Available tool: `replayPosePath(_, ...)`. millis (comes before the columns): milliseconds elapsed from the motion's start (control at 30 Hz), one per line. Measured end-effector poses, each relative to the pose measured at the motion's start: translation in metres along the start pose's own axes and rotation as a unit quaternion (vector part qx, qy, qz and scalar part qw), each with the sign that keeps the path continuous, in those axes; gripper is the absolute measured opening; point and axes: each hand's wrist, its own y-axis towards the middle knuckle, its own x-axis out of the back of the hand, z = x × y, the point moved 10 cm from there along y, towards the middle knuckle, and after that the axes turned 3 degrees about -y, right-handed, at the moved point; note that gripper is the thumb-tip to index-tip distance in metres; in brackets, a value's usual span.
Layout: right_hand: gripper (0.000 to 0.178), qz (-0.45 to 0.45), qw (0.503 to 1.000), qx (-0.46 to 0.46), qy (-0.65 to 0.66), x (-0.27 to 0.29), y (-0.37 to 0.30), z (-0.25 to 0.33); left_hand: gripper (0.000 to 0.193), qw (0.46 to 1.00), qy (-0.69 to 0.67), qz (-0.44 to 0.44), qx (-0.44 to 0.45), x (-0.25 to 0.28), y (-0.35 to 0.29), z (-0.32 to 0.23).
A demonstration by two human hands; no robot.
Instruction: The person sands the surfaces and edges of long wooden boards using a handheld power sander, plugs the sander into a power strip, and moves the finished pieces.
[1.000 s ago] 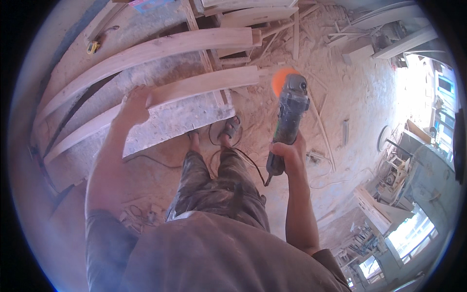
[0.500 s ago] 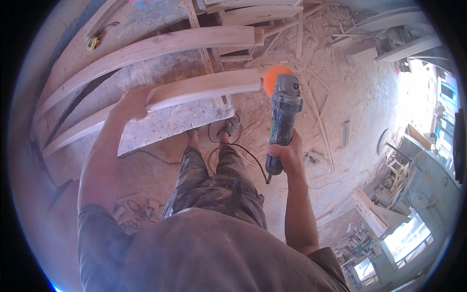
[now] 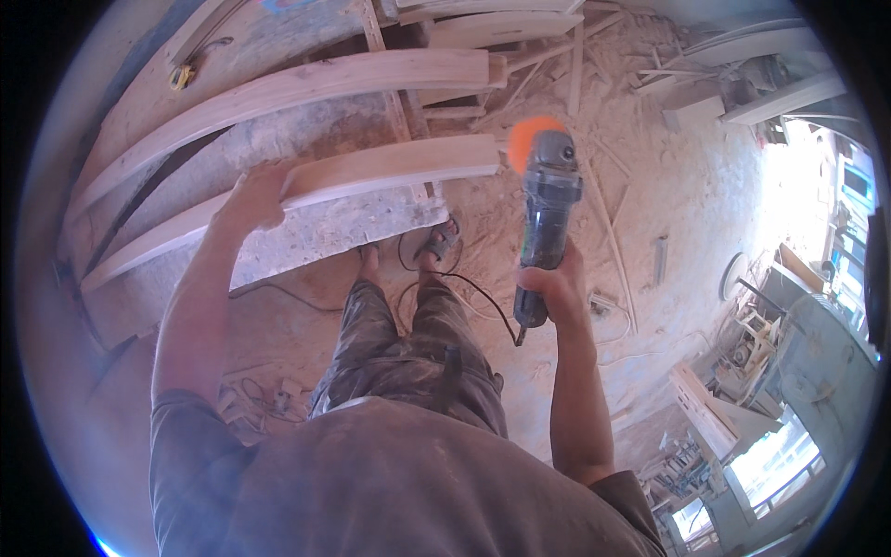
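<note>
In my right hand (image 3: pixel 560 278) is a dark angle grinder (image 3: pixel 548 209), gripped around its body with the head pointing away from me. Its orange disc (image 3: pixel 535 139) is just off the right end of the near wooden beam (image 3: pixel 394 165); whether they touch I cannot tell. My left hand (image 3: pixel 257 197) grips that beam from above near its middle, the fingers partly hidden. The pale beam lies across a rough bench (image 3: pixel 343 223). From the grinder's lower end a black cord (image 3: pixel 487 302) runs down toward my feet.
Beyond it lies a second curved beam (image 3: pixel 297 88), with more timber (image 3: pixel 501 30) behind. A yellow tape measure (image 3: pixel 182 76) rests at the far left. Offcuts and thin strips (image 3: pixel 608 218) litter the dusty floor on the right. A machine with a round wheel (image 3: pixel 734 276) stands farther right.
The grinder and my right hand have shifted slightly to the right, and the orange disc shows at a different tilt. My left hand stays on the beam.
</note>
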Motion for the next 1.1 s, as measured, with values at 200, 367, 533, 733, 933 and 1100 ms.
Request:
replayPosePath(200, 0.048, -0.002, 1.0, -0.009, -0.015, -0.001, 0.013, 0.014, 0.085, 0.999, 0.037, -0.009, -0.005, -0.005, 0.003, 0.008)
replayPosePath(367, 0.051, -0.002, 0.999, -0.009, -0.042, 0.008, 0.006, 0.009, 0.085, 0.999, 0.025, -0.024, 0.014, -0.004, -0.003, 0.004)
replayPosePath(533, 0.047, 0.012, 1.0, 0.002, -0.01, -0.005, 0.006, 0.016, 0.081, 0.997, 0.047, -0.059, -0.015, -0.005, -0.003, 0.002)
replayPosePath(733, 0.04, -0.033, 0.999, -0.018, 0.029, 0.008, 0.011, 0.015, 0.07, 0.979, 0.097, -0.172, -0.041, -0.023, -0.013, 0.007)
replayPosePath(933, 0.035, -0.014, 0.996, -0.088, 0.027, 0.003, -0.028, 0.013, 0.057, 0.943, 0.051, -0.321, -0.073, -0.036, -0.036, 0.009)
replayPosePath(1100, 0.034, 0.005, 0.995, -0.096, -0.008, -0.009, -0.059, 0.021, 0.059, 0.92, 0.057, -0.373, -0.103, -0.036, -0.051, 0.003)
